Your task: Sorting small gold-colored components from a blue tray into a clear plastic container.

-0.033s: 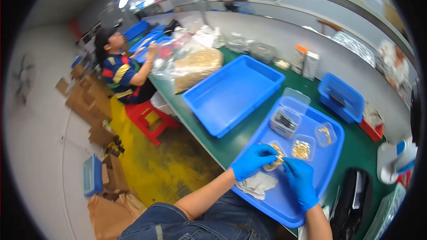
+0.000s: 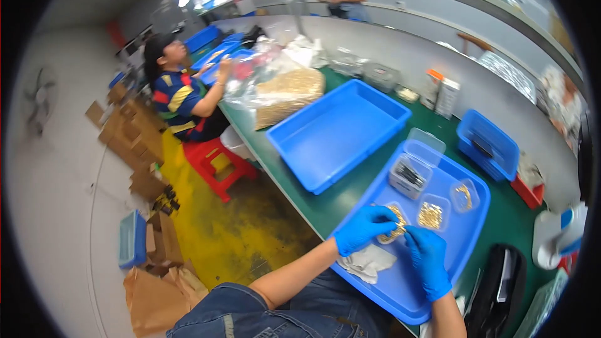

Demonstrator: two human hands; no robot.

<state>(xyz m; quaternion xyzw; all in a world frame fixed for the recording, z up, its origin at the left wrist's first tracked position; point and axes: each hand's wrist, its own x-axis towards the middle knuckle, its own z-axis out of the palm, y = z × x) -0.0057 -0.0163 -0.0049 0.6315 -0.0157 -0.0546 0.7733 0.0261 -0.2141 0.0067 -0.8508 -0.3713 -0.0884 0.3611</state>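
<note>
Both my hands wear blue gloves and meet over a small see-through tub of gold-coloured pieces (image 2: 392, 236) in a blue tray (image 2: 462, 238). Thumb and fingers of my left hand (image 2: 366, 230) are pinched at the tub's near left side. My right hand (image 2: 429, 260) is also pinched, its fingertips at the tub's right edge. Whatever the fingertips hold is too small to make out. Just beyond stand a second tub of gold pieces (image 2: 431, 214) and a third with fewer pieces (image 2: 464, 196). A lidded box of dark pieces (image 2: 408, 178) stands farther back. A crumpled white cloth (image 2: 370, 263) lies below my left hand.
A larger blue tray (image 2: 341, 134) sits to the left on the green table (image 2: 291, 172). Beyond it lies a plastic bag of gold-brown pieces (image 2: 291, 91). A blue bin (image 2: 488, 144) and a black case (image 2: 498, 288) are at right. A co-worker (image 2: 188, 97) sits at far left.
The whole view has shifted slightly, so things appear a little farther right. My hands stay pinched over the same tub.
</note>
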